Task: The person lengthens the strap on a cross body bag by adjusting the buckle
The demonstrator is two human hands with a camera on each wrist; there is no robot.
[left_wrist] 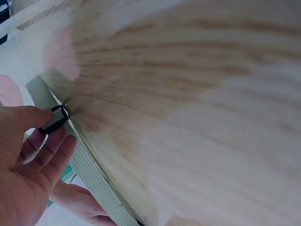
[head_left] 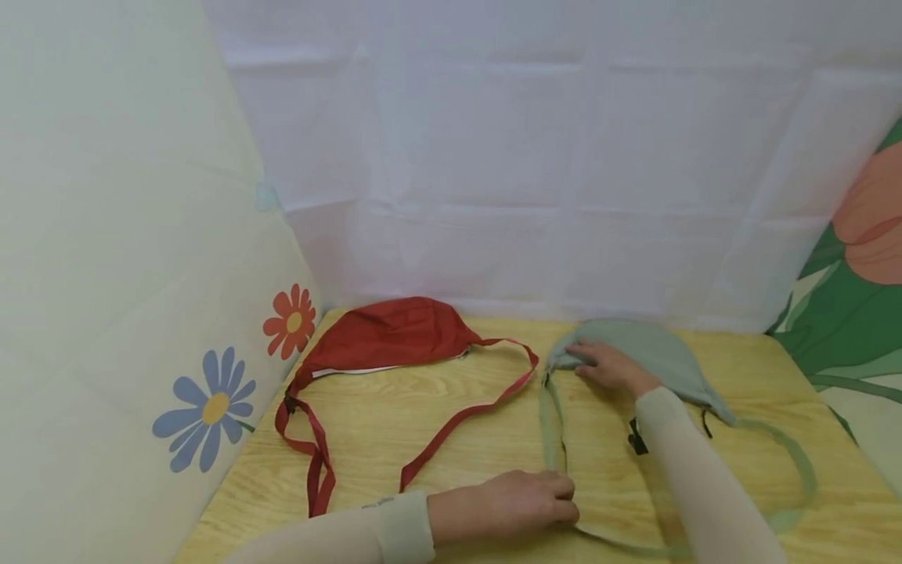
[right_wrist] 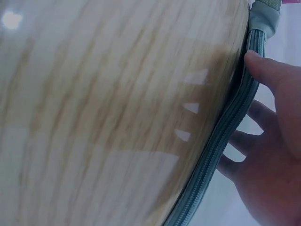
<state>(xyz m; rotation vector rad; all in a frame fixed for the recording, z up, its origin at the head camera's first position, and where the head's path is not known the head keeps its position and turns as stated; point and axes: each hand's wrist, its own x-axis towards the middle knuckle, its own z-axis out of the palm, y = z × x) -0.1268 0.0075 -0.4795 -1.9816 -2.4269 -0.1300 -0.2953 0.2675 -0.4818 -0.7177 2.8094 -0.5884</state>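
Note:
A grey-green waist bag (head_left: pixel 651 348) lies at the right rear of the table, its zipper (right_wrist: pixel 207 155) along the near edge. My right hand (head_left: pixel 611 366) rests on the bag's left end. Its thumb (right_wrist: pixel 265 70) touches the zipper edge and the other fingers lie spread. Toward the front, my left hand (head_left: pixel 517 501) pinches a black strap slider (left_wrist: pixel 55 120) on the bag's green webbing strap (left_wrist: pixel 96 172), between thumb and fingers. A black buckle piece (head_left: pixel 637 436) lies beside my right forearm, partly hidden by it.
A red waist bag (head_left: pixel 395 333) lies at the left rear, its red straps (head_left: pixel 468 407) trailing forward over the wooden table (head_left: pixel 380 423). A white sheet (head_left: pixel 451 157) hangs behind. Flower-printed panels (head_left: pixel 141 274) stand at both sides.

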